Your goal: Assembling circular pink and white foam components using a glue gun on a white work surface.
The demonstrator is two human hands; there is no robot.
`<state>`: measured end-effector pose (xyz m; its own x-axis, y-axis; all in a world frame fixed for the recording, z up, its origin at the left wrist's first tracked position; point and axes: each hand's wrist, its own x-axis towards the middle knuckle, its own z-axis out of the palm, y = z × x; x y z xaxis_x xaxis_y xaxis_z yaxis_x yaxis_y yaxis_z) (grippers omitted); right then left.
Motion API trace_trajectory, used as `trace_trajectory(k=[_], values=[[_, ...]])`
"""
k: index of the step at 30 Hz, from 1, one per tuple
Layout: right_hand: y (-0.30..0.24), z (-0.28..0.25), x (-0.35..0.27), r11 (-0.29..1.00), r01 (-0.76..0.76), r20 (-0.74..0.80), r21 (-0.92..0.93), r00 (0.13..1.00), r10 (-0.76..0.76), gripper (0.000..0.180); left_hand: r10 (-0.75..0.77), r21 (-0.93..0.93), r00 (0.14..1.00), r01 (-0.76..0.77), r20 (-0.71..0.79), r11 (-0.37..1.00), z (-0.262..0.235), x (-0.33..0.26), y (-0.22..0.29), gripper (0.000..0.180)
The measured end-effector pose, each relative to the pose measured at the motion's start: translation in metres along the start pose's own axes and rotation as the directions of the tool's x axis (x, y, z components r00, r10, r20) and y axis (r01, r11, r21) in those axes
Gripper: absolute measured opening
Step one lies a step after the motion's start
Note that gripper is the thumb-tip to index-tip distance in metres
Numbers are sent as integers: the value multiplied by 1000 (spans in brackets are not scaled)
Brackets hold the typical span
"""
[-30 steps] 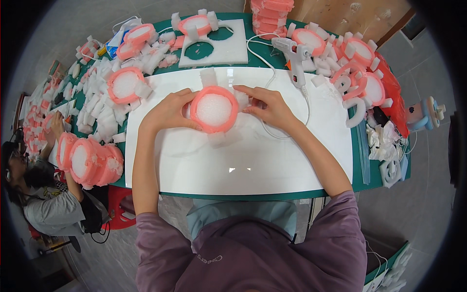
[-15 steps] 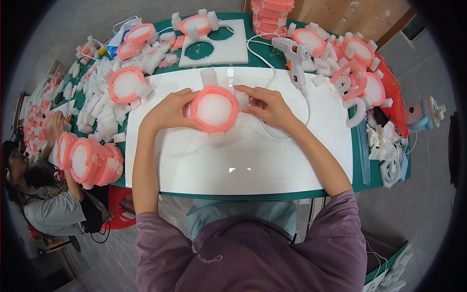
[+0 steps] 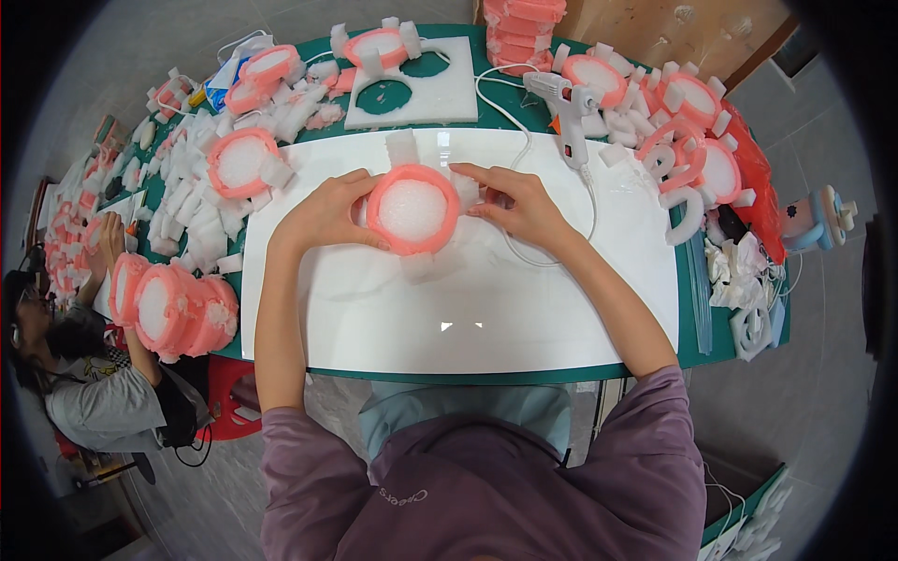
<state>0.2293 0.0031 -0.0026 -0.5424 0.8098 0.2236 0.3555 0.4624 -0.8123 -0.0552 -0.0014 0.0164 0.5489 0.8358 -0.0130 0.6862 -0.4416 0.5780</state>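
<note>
Over the white board sits a round foam piece, a white disc with a thick pink rim. Small white foam blocks stick out from its edge: one at the top, one at the bottom and one on the right. My left hand wraps the left side of the rim, thumb near its lower edge. With its fingers, my right hand pinches the white block at the right edge. Part of that block is hidden behind the fingers.
A white hot glue gun stands right of the far middle, its cable looping onto the board. White foam blocks and pink-rimmed discs crowd the left. Stacked pink rounds stand near a co-worker. A red bag lies right.
</note>
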Motion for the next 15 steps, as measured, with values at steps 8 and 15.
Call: trace_trajectory(k=[8,15], values=[[-1,-1,0,1000,6,-6,6,1000,-6,59,-11,-7,1000,11,8,1000,-1,0,2,78],[0,0,0,1000,17,-7,8,1000,-17,59,-9,4,1000,9,3,1000,0,0,3,79]])
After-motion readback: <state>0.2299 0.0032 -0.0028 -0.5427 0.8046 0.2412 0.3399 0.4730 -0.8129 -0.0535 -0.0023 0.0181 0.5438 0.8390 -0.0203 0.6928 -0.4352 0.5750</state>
